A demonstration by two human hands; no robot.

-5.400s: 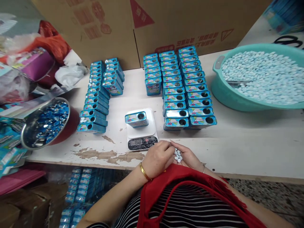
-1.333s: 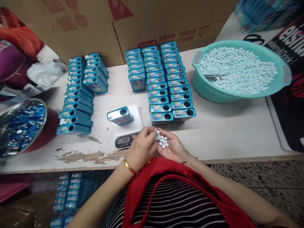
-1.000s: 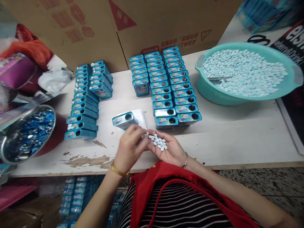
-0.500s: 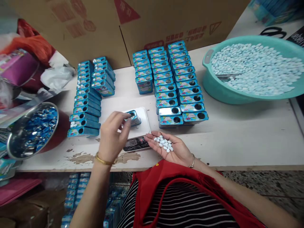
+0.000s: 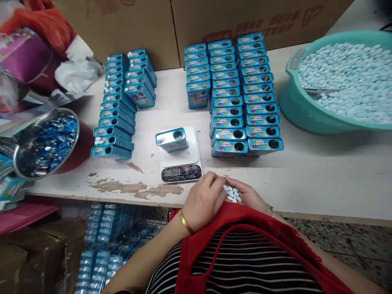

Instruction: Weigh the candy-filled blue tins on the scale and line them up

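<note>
My right hand is cupped at the table's front edge, holding several pale blue oval candies. Over that palm bends my left hand, its fingers curled and closed against the candies; its fingertips are hidden. A small white digital scale lies just beyond my hands, its display lit. On its plate stands a blue candy tin with a dark round opening in the top. One loose candy rests on the plate beside the tin.
Rows of open blue tins stand behind and right of the scale, with more tins to the left. A teal basin full of candies is at right. A metal bowl holds blue lids. Cardboard borders the back.
My left hand has left the tin on the scale and come to the candies in my right palm. A loose candy now shows on the plate, and the display reading has changed.
</note>
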